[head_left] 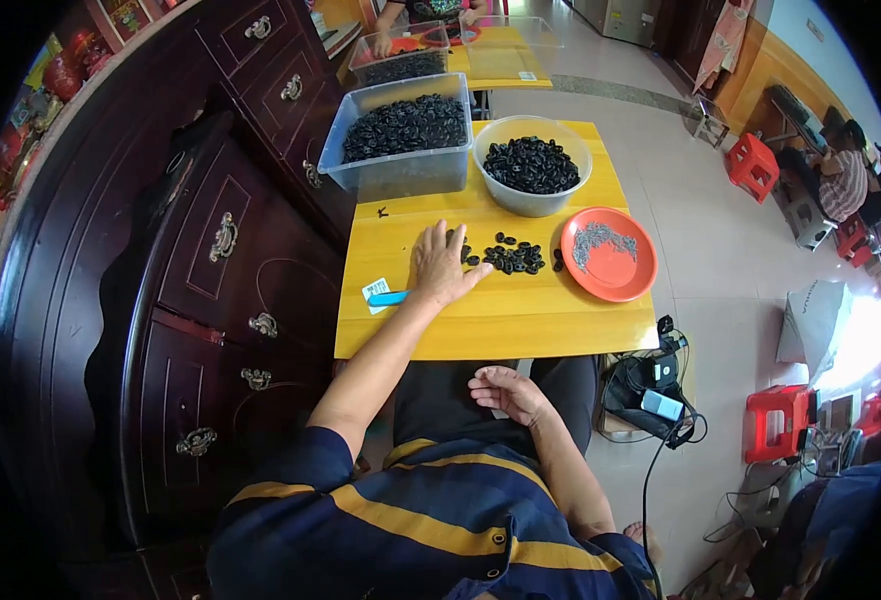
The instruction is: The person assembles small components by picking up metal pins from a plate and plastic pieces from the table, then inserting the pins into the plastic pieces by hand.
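On the yellow table (521, 318), my left hand (441, 268) lies palm down with its fingers spread. Small black oval pieces (521, 258) are scattered beside it, and a few show by its fingertips. What is under the palm is hidden. A blue strip-like object (389, 298) sticks out by the left wrist, over a white printed card (376, 292). My right hand (513, 393) is over my lap, below the table's front edge. Its fingers are curled in, and anything between them is too small to make out. An orange-red plate (609, 290) holds small grey metal bits, right of the pieces.
A clear plastic bin (401, 178) and a round translucent bowl (533, 203), both full of black pieces, stand at the table's back. Dark drawers (223, 240) close off the left. A bag with cables (651, 385) sits beside the table's right corner. Another person works at the table beyond.
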Demonstrator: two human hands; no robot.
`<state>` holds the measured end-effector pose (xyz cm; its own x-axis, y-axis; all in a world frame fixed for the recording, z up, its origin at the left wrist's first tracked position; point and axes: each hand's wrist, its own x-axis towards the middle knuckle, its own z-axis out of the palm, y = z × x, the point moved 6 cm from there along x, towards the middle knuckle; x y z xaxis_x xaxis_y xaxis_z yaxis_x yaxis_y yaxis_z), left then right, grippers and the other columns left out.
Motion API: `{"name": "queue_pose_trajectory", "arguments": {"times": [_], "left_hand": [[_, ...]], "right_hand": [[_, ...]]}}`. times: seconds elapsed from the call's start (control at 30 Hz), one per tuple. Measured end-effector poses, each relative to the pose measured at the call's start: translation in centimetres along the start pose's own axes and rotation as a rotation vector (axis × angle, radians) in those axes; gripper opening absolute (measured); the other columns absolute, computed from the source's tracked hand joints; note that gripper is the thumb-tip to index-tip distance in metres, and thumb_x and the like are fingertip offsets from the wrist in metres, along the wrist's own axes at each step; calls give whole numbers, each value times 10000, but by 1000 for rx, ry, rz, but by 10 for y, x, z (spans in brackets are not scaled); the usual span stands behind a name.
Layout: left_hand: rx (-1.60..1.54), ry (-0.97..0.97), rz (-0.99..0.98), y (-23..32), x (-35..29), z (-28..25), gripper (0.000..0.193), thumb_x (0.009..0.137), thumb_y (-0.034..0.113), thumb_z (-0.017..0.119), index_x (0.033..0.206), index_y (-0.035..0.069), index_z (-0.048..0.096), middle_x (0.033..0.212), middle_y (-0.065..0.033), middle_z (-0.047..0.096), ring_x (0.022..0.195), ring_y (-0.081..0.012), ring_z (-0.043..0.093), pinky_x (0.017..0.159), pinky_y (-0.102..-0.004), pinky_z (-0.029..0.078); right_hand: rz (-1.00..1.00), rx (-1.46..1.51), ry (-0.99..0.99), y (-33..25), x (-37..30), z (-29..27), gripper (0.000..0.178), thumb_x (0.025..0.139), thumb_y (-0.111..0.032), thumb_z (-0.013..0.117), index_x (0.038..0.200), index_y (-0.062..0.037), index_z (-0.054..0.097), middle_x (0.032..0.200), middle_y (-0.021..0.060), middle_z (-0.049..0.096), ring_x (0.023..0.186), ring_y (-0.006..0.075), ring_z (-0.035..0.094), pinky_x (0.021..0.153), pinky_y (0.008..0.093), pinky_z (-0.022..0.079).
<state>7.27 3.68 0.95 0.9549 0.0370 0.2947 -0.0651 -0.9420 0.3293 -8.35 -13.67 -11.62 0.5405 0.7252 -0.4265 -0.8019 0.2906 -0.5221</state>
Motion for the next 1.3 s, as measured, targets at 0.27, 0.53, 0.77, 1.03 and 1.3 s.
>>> {"name": "queue_pose_trajectory", "arguments": {"times": [0.27, 0.53, 0.77, 1.03, 1.3], "left_hand": [[136, -73, 44, 4, -2, 11, 638, 916, 452, 576, 1413, 73, 448, 1494, -201, 346, 1383, -397, 292, 1119, -527, 253], [95, 3, 135, 8, -14, 6, 492, 917, 321, 580, 1323, 49, 529, 1410, -200, 448, 1316, -381, 394, 1089, -495, 323], [-3, 11, 225, 20, -32, 1, 446, 913, 256, 580, 1285, 10, 543, 1359, -210, 486, 1293, -386, 420, 1083, -483, 344], [-87, -45, 333, 53, -75, -8, 412, 930, 207, 564, 1279, -12, 534, 1348, -228, 499, 1298, -418, 424, 1100, -487, 336], [-173, -27, 491, 68, -104, -12, 366, 868, 160, 644, 1199, 7, 611, 1284, -187, 567, 1250, -390, 494, 1071, -459, 392]], "right_hand": [[-35, -10, 70, -1, 4, -10, 241, 996, -230, 547, 1140, -43, 594, 1097, 110, 669, 977, 208, 653, 876, 340, 535], [-58, -9, 116, -6, 1, -8, 228, 997, -223, 543, 1127, -43, 592, 1084, 108, 674, 962, 200, 662, 876, 333, 540], [-61, 58, 124, -1, 6, -13, 272, 1001, -232, 524, 1168, -25, 576, 1115, 140, 663, 996, 234, 654, 884, 351, 540], [-64, 445, -152, -3, 35, 10, 515, 1021, -379, 415, 1354, 13, 443, 1313, 223, 549, 1172, 329, 577, 1040, 460, 452], [-64, 570, -212, -7, 33, 29, 499, 1021, -388, 398, 1369, -35, 453, 1349, 181, 538, 1236, 328, 534, 1055, 490, 433]]}}
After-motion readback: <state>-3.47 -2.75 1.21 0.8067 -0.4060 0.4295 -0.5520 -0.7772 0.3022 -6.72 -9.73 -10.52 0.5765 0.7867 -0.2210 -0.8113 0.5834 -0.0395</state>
